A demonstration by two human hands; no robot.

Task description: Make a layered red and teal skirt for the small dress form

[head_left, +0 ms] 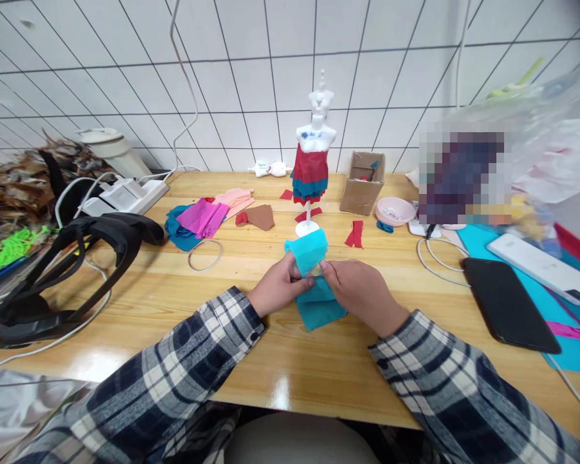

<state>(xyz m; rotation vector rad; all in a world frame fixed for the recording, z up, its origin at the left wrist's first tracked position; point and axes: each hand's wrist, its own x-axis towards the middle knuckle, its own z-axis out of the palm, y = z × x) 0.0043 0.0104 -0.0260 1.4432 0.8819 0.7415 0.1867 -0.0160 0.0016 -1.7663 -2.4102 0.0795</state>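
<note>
Between my two hands is a piece of turquoise crepe paper, gathered at its middle, with one end flaring up and away and the other hanging toward me. My left hand is closed on its left side, thumb pressed against the gathered part. From the right, my right hand pinches the same spot, thumb and fingers together. A thin dark line crosses the gather; I cannot make out what it is. Just beyond the paper stands a white mannequin on a round base, dressed in a red and teal skirt.
Left of the mannequin lie magenta paper, brown paper and a wire loop. A cardboard box and pink bowl stand at right. Farther out are a black headset frame, power strip and phone.
</note>
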